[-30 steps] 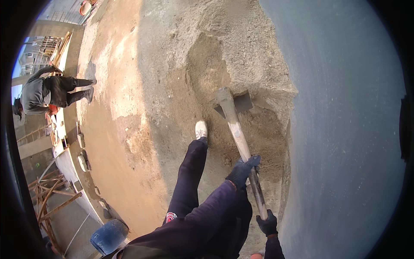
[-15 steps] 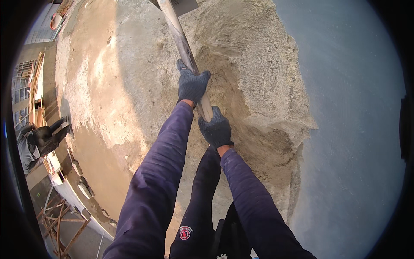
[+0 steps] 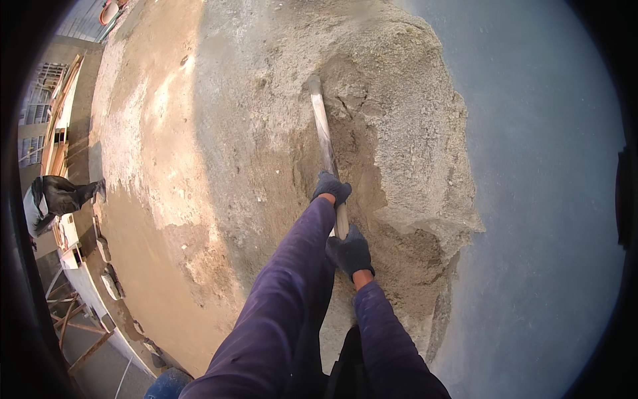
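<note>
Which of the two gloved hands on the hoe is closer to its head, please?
The left hand: it grips the wooden handle farther up, toward the hoe's head, whereas the right hand is at the handle's opposite end.

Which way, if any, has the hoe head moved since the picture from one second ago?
Yes, the hoe head moved forward and left, judged against the pile's corner by the blue-grey surface.

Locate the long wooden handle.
In the head view's upper middle, the long wooden handle runs from the grainy grey-brown heap to the dark-gloved left hand and right hand.
</note>
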A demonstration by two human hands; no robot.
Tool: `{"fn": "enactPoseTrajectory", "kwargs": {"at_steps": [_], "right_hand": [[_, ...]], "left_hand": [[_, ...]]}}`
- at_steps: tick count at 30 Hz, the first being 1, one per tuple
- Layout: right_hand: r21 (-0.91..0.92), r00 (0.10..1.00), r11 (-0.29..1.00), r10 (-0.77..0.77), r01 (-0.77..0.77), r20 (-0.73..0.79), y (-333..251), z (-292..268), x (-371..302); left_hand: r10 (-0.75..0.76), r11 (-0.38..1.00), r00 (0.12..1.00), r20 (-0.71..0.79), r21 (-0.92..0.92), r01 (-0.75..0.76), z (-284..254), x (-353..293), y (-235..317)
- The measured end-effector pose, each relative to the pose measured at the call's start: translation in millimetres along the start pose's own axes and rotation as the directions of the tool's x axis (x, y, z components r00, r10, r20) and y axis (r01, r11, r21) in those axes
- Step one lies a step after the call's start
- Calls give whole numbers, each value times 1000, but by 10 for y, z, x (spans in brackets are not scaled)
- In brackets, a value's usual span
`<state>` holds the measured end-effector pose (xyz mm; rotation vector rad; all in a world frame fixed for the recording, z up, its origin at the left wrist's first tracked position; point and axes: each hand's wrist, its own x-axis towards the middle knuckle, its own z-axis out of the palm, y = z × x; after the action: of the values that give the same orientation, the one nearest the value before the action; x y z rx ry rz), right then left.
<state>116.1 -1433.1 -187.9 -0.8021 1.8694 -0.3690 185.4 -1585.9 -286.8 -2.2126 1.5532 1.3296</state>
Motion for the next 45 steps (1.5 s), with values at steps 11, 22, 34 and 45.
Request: {"fn": "enactPoseTrajectory", "kwargs": {"at_steps": [11, 22, 34, 45], "right_hand": [[-196, 991, 972, -126, 132, 42, 1290, -991, -878], [-222, 985, 960, -158, 170, 69, 3339, -1952, -2677], [-193, 985, 981, -6, -28, -171, 3185, -1756, -3457], [42, 769, 826, -505, 563, -392, -1311, -889, 511]], "left_hand": [[-45, 937, 998, 51, -343, 60, 904, -1490, 15], [24, 219, 922, 388, -901, 373, 2305, -2483, -517], [202, 458, 895, 397, -847, 272, 1458, -3693, 308], [508, 703, 822, -257, -428, -568, -1966, -514, 1909]]}}
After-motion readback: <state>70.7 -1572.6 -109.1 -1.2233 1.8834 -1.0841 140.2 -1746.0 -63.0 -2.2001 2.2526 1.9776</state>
